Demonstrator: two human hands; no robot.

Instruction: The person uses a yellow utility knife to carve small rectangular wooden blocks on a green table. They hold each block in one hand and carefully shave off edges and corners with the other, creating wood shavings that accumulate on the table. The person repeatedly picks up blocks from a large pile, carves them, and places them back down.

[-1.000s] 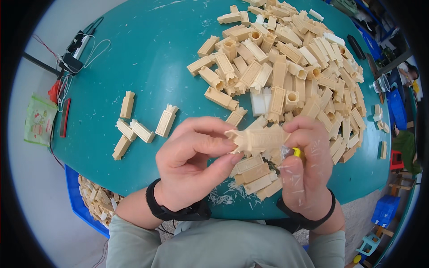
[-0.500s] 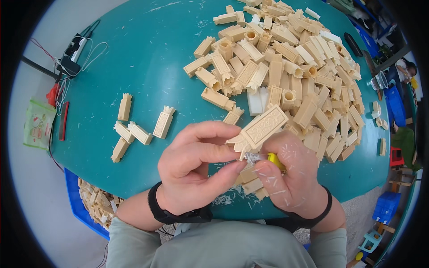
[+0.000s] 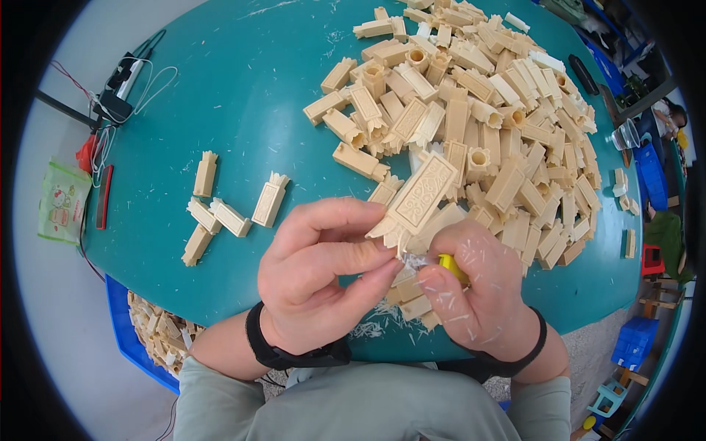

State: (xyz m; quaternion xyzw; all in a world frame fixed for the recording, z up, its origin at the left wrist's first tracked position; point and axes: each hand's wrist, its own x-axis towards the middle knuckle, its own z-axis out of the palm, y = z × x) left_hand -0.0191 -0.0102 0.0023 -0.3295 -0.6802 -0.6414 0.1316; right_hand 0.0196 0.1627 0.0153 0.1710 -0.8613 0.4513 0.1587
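My left hand [image 3: 320, 275] pinches the lower end of a cream plastic block [image 3: 421, 195] with an embossed face, holding it tilted up to the right over the near edge of the teal table [image 3: 243, 95]. My right hand [image 3: 478, 290] grips a small yellow-handled tool [image 3: 454, 267] whose tip meets the block's lower end. White plastic shavings cling to my right hand. Both wrists wear black bands.
A big heap of cream blocks [image 3: 471, 110] covers the table's right half. Several separate blocks [image 3: 228, 209] lie at the left. A blue bin [image 3: 147, 331] with more blocks sits under the table edge. Cables and a charger [image 3: 118, 88] lie at far left, beside a green packet [image 3: 62, 202].
I have turned the block from lying across my hands to standing tilted up to the right. My right hand has shifted inward under it, with the tool at the block's lower end.
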